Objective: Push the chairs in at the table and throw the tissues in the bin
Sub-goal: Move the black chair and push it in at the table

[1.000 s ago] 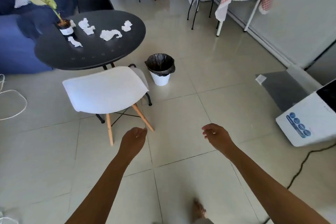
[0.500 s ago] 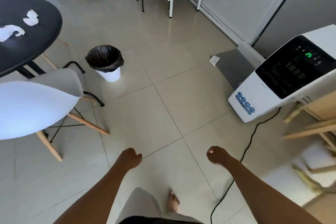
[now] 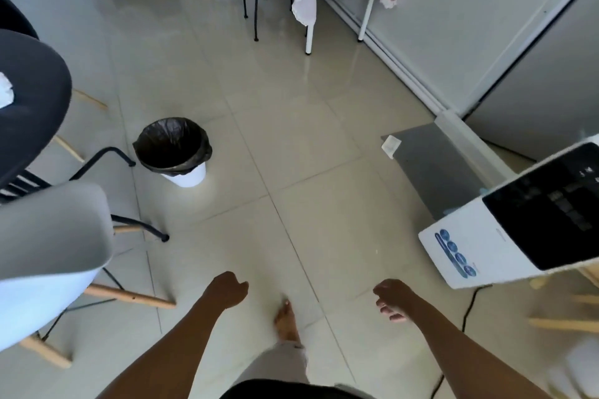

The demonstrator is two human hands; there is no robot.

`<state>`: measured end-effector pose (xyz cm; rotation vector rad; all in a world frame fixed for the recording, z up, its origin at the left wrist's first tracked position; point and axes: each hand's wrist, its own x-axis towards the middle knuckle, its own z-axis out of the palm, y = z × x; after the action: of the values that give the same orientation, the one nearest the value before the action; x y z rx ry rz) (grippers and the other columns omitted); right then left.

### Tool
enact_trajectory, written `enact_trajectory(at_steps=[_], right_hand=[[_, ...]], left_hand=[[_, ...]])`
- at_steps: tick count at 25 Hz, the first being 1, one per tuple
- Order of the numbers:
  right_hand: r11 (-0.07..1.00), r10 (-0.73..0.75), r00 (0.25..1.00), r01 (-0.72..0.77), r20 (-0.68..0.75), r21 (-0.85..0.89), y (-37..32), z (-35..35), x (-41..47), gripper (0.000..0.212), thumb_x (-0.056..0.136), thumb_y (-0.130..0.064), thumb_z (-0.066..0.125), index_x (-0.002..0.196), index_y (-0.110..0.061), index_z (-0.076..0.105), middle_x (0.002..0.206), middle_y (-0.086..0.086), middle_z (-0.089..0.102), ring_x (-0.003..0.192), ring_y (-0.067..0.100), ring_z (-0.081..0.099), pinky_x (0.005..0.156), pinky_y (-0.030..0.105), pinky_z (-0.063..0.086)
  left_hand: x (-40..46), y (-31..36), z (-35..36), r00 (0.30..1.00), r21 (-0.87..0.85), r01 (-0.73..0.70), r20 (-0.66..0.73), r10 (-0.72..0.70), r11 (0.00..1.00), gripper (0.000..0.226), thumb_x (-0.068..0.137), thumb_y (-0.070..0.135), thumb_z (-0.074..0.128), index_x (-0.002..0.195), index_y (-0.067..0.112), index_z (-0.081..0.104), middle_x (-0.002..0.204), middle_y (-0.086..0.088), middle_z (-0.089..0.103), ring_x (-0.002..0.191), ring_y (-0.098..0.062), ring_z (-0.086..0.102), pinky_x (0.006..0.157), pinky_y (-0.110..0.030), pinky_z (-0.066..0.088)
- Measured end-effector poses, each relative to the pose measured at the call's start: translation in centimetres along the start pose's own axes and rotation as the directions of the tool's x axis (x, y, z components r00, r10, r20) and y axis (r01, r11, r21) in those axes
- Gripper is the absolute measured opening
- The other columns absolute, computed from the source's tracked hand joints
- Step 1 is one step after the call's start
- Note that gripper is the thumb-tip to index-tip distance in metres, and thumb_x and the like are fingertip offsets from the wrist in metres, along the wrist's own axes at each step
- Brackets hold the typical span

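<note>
- Landmark: the bin [image 3: 175, 152], white with a black liner, upright on the floor tiles, mouth open; nothing visible inside it.
- White chair [image 3: 48, 256] sits left of the bin and nearer the person, wooden legs splayed, standing out from the black round table [image 3: 29, 100]. Judged not yet pushed in.
- The table is left of the bin and above the chair; one tissue [image 3: 5, 94] shows at the frame's left edge, lying on the tabletop. Other tissues, if any, are out of view.
- Left hand [image 3: 227, 290] hangs nearer the person than the bin and slightly right of it, fingers curled together into a loose fist, holding nothing.
- Right hand [image 3: 393, 296] is further right of the bin, well apart from it, fingers loosely bent and slightly apart, empty.
- Both hands are low and free over bare floor, one bare foot forward: reads as walking posture, not a reach.
- The chair is left of the left hand, near but untouched; the tissue is well apart from both hands.
</note>
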<state>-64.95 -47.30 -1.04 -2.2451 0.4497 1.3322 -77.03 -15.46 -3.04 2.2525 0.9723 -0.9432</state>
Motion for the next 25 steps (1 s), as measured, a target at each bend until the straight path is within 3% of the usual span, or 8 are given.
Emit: enact_trajectory(at_steps=[3, 6, 10, 12, 13, 15, 21, 25], right_hand=[[0.991, 0.019, 1.000, -0.017, -0.014, 0.131, -6.4, -4.3, 3.0, 0.017, 0.089, -0.009, 0.045, 0.074, -0.017, 0.045, 0.058, 0.004, 0.046, 0.045, 0.014, 0.032, 0.049, 0.019, 0.024], [0.971, -0.012, 0.999, 0.020, -0.031, 0.240, -13.4, -8.4, 5.5, 0.010, 0.094, -0.012, 0.048, 0.087, -0.011, 0.055, 0.067, 0.008, 0.055, 0.053, 0.018, 0.046, 0.058, 0.025, 0.039], [0.965, -0.045, 0.999, 0.046, -0.009, 0.256, -24.5, -13.5, 11.1, 0.009, 0.094, -0.012, 0.047, 0.096, -0.007, 0.055, 0.078, 0.012, 0.055, 0.060, 0.020, 0.047, 0.064, 0.030, 0.042], [0.971, -0.061, 0.998, 0.065, -0.027, 0.229, -31.3, -16.8, 15.0, 0.008, 0.094, -0.011, 0.047, 0.095, -0.007, 0.054, 0.074, 0.011, 0.054, 0.059, 0.020, 0.046, 0.065, 0.031, 0.042], [0.972, -0.068, 0.997, 0.077, -0.046, 0.220, -35.0, -18.5, 16.6, 0.007, 0.093, -0.010, 0.047, 0.095, -0.007, 0.053, 0.071, 0.010, 0.053, 0.058, 0.020, 0.046, 0.063, 0.030, 0.040], [0.973, -0.092, 0.995, 0.097, -0.033, 0.209, -42.4, -21.2, 19.0, 0.006, 0.093, -0.009, 0.047, 0.095, -0.007, 0.052, 0.068, 0.010, 0.052, 0.056, 0.020, 0.045, 0.059, 0.027, 0.038], [0.971, -0.179, 0.975, 0.153, 0.130, 0.186, -63.0, -24.4, 24.6, 0.014, 0.093, -0.011, 0.048, 0.079, -0.011, 0.052, 0.069, 0.009, 0.053, 0.058, 0.020, 0.048, 0.057, 0.027, 0.038], [0.971, -0.231, 0.957, 0.216, 0.176, 0.099, -76.9, -24.1, 28.8, 0.006, 0.092, -0.011, 0.048, 0.089, -0.009, 0.052, 0.074, 0.009, 0.053, 0.060, 0.019, 0.049, 0.058, 0.029, 0.040]], left_hand=[[4.9, 3.4, -5.9, 1.000, -0.030, 0.001, 0.009, -0.001, 1.000, 0.051, 0.096, 0.038, 0.041, 0.124, -0.002, 0.052, 0.132, -0.017, 0.057, 0.124, -0.029, 0.054, 0.099, -0.029, 0.044], [9.2, 7.1, -12.0, 1.000, -0.093, 0.012, -0.001, -0.012, 0.996, 0.051, 0.095, 0.039, 0.042, 0.123, -0.003, 0.053, 0.129, -0.018, 0.060, 0.119, -0.031, 0.057, 0.095, -0.031, 0.049], [17.2, 11.4, -19.7, 0.998, -0.217, 0.061, 0.005, -0.062, 0.974, 0.053, 0.096, 0.037, 0.042, 0.126, -0.005, 0.051, 0.130, -0.019, 0.060, 0.121, -0.032, 0.057, 0.099, -0.034, 0.048], [21.7, 13.4, -23.2, 0.994, -0.284, 0.113, 0.024, -0.111, 0.952, 0.046, 0.096, 0.035, 0.042, 0.116, -0.004, 0.057, 0.111, -0.017, 0.067, 0.101, -0.030, 0.065, 0.087, -0.033, 0.052], [23.5, 14.5, -25.2, 0.989, -0.353, 0.144, 0.034, -0.142, 0.924, 0.039, 0.096, 0.034, 0.043, 0.100, 0.000, 0.061, 0.094, -0.015, 0.066, 0.081, -0.028, 0.064, 0.073, -0.030, 0.051], [26.1, 16.4, -29.1, 0.976, -0.494, 0.214, 0.070, -0.207, 0.843, 0.034, 0.095, 0.031, 0.045, 0.070, 0.009, 0.049, 0.073, -0.009, 0.055, 0.053, -0.020, 0.048, 0.053, -0.022, 0.039], [35.1, 19.4, -40.7, 0.940, -0.708, 0.314, 0.137, -0.313, 0.633, 0.028, 0.092, 0.025, 0.048, 0.066, 0.014, 0.043, 0.058, -0.001, 0.046, 0.045, -0.014, 0.038, 0.053, -0.020, 0.029], [44.1, 19.8, -48.2, 0.948, -0.791, 0.285, 0.149, -0.281, 0.541, 0.033, 0.094, 0.022, 0.045, 0.062, 0.016, 0.036, 0.048, 0.002, 0.033, 0.040, -0.014, 0.028, 0.047, -0.017, 0.019]])
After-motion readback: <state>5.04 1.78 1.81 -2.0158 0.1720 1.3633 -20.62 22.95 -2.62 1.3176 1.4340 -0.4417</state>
